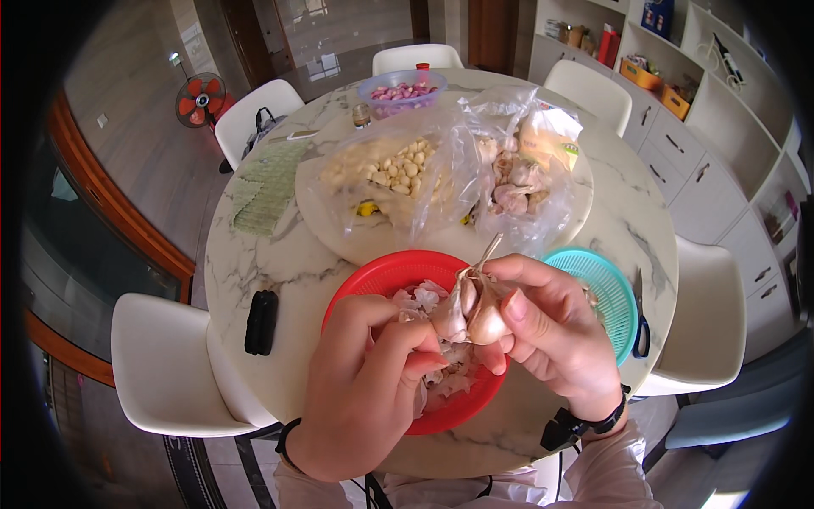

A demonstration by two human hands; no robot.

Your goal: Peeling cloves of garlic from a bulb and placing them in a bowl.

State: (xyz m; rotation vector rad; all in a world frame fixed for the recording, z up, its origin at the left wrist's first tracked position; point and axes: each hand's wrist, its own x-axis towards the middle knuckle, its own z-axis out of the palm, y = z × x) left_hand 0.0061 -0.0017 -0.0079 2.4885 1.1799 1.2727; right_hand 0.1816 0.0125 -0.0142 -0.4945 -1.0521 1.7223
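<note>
A garlic bulb (485, 321) with its dry stem up is held above the red basket, its cloves partly spread apart. My right hand (555, 331) is closed on it, with thumb and fingers gripping its right side. Just left of the bulb, my left hand (365, 382) has its fingers curled with the tips pressed together; whatever lies between them is hidden. Beneath both hands stands the red plastic basket (356, 284), with papery white garlic skins (454, 377) inside. To the right, partly behind my right hand, is a turquoise basket (623, 310) with a few pale pieces showing.
Across the round marble table (254, 280) lie a clear bag of peeled cloves (403, 170) and another bag of whole garlic bulbs (519, 182). A bowl of reddish-purple bulbs (403, 92) stands farther back. Scissors (642, 335), a black case (261, 322) and a green cloth (267, 187) lie near the edges.
</note>
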